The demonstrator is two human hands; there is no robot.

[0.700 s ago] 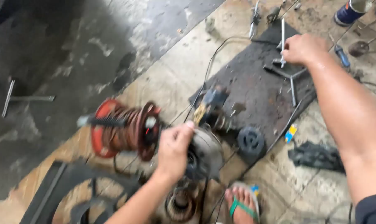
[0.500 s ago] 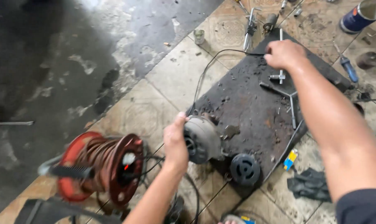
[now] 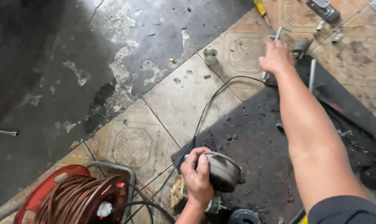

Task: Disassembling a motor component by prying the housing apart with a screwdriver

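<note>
My left hand grips a round grey motor housing low in the view, at the near edge of a dark rubber mat. A black cable runs from the housing across the tiles. My right hand reaches far up and to the right, closed around a bent metal wrench that lies at the mat's far edge. Beside that hand lies a small metal socket.
A red cable reel wound with brown cable stands at the bottom left. A small metal cup sits on the patterned tiles. A yellow-handled screwdriver, a grey tool and metal rods lie at the top right. Wet dark concrete covers the left.
My right hand has moved from the middle of the mat out to its far edge and closed on the bent wrench. My left hand has stayed on the motor housing.
</note>
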